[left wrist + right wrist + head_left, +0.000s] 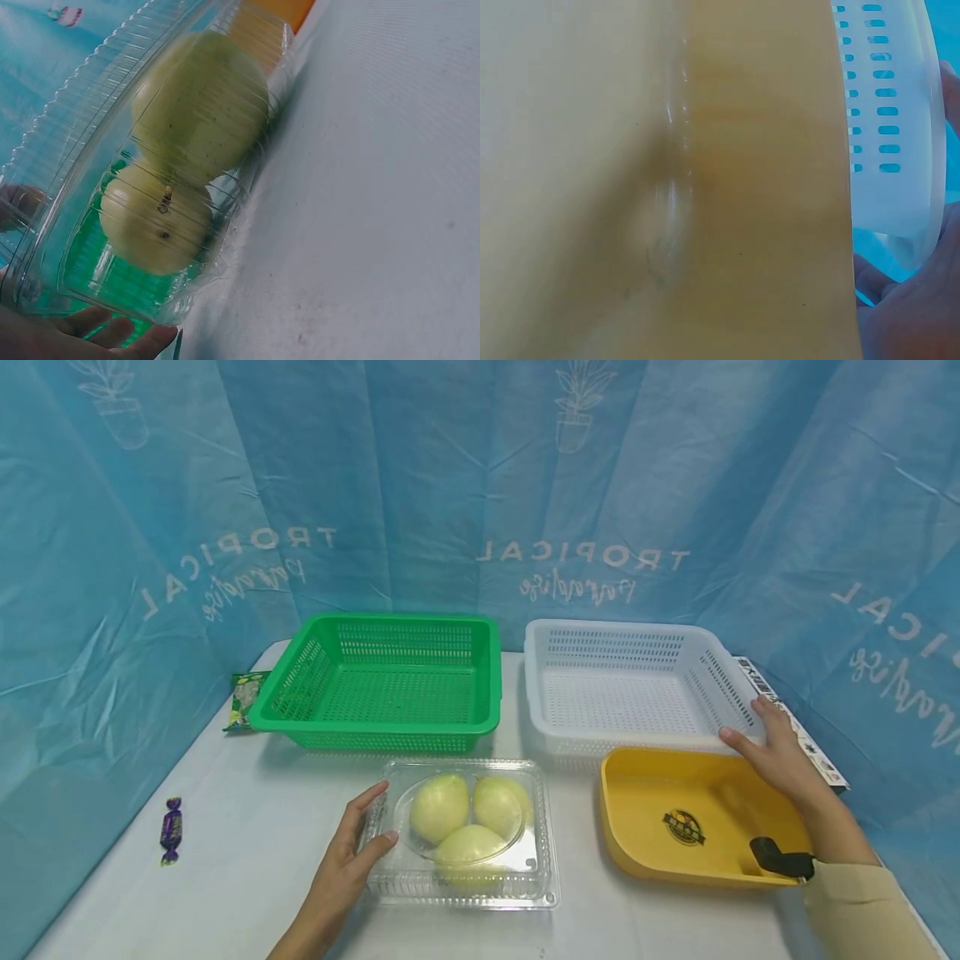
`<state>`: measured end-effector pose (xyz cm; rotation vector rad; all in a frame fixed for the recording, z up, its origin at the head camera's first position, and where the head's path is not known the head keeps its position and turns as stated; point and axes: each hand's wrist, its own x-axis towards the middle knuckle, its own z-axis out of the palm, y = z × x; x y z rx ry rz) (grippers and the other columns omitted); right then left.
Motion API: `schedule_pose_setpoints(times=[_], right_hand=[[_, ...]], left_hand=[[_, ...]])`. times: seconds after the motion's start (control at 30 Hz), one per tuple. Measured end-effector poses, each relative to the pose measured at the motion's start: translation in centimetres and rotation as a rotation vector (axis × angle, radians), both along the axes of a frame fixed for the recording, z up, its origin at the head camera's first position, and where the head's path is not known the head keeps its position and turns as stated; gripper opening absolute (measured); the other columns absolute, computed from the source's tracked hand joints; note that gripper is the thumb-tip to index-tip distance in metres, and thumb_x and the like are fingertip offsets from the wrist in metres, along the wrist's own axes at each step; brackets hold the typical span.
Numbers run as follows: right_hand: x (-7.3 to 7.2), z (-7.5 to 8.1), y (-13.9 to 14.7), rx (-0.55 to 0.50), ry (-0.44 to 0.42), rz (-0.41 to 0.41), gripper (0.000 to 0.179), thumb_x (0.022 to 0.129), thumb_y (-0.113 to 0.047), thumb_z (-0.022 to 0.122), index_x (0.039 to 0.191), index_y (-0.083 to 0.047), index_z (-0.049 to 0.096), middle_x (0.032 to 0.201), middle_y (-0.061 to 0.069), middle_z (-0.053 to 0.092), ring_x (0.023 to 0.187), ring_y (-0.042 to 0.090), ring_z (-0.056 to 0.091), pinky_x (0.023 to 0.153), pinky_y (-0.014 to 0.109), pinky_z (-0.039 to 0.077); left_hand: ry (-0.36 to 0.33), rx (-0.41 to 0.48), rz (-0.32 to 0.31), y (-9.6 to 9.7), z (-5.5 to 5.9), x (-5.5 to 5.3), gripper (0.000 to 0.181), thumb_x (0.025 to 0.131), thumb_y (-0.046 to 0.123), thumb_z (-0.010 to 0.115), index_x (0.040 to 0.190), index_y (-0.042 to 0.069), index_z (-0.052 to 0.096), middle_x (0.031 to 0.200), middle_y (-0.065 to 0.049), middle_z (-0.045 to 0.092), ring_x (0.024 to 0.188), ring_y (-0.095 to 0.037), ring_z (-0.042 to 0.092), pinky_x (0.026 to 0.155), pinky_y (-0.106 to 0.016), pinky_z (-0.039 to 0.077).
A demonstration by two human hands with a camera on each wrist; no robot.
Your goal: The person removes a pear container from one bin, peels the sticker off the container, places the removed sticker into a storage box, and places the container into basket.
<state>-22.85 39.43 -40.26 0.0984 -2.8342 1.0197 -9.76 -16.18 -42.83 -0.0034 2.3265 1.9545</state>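
Observation:
My left hand point(341, 860) grips the left side of a clear plastic clamshell box point(382, 885), thumb on the lid and fingers along the edge. Three round, pale yellow-green fruits point(439, 808) show through its lid. In the left wrist view, fingertips point(154, 341) lie against the end of the box, beside two of the fruits point(157, 217). My right hand point(783, 756) holds the front right corner of a white slotted basket point(618, 735), reaching over a yellow basin point(697, 868). The right wrist view shows the basket's rim point(936, 135) in that hand.
A green slotted basket point(375, 727) stands at the back left, with a green snack packet point(243, 700) beside it. A purple-wrapped candy point(171, 831) lies at the left. A printed box point(806, 739) sits behind the white basket's right side. Blue curtains point(450, 485) enclose the table.

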Motion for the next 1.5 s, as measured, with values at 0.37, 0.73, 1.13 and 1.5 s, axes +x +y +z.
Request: schedule_pose_setpoints(times=[0.37, 0.73, 1.13, 1.5], right_hand=[[0.0, -0.1, 0.0, -0.007, 0.037, 0.022, 0.079, 0.093, -0.036, 0.055, 0.149, 0.001, 0.015, 0.154, 0.032, -0.006, 0.135, 0.06, 0.004, 0.098, 0.08, 0.007], [0.2, -0.1, 0.1, 0.006, -0.004, -0.004, 0.085, 0.093, -0.042, 0.053, 0.151, -0.003, 0.006, 0.154, 0.03, -0.009, 0.133, 0.061, 0.008, 0.097, 0.079, 0.011], [0.1, -0.1, 0.2, 0.01, 0.018, 0.014, 0.082, 0.093, -0.039, 0.055, 0.151, -0.003, 0.009, 0.154, 0.03, -0.009, 0.133, 0.061, 0.008, 0.098, 0.079, 0.01], [0.0, 0.0, 0.1, 0.001, 0.015, 0.014, 0.081, 0.093, -0.04, 0.055, 0.151, -0.005, 0.011, 0.154, 0.03, -0.007, 0.133, 0.061, 0.008, 0.098, 0.08, 0.01]], left_hand=[[0.014, 0.028, 0.01, 0.3, 0.5, 0.3, 0.058, 0.095, 0.026, 0.055, 0.146, 0.029, 0.027, 0.16, -0.003, 0.008, 0.145, -0.044, -0.008, 0.107, -0.073, 0.003], [0.073, 0.039, 0.019, 0.7, 0.6, 0.4, 0.059, 0.093, 0.019, 0.057, 0.145, 0.029, 0.031, 0.159, -0.003, 0.013, 0.147, -0.037, -0.004, 0.11, -0.07, 0.002], [0.082, 0.064, -0.011, 1.2, 1.1, 0.5, 0.06, 0.093, 0.016, 0.053, 0.144, 0.038, 0.029, 0.159, 0.004, 0.009, 0.146, -0.04, -0.005, 0.104, -0.072, 0.023], [0.044, 0.072, 0.03, 1.7, 1.7, 0.3, 0.06, 0.093, 0.011, 0.05, 0.143, 0.038, 0.031, 0.159, 0.003, 0.01, 0.147, -0.034, 0.0, 0.096, -0.041, 0.039]])
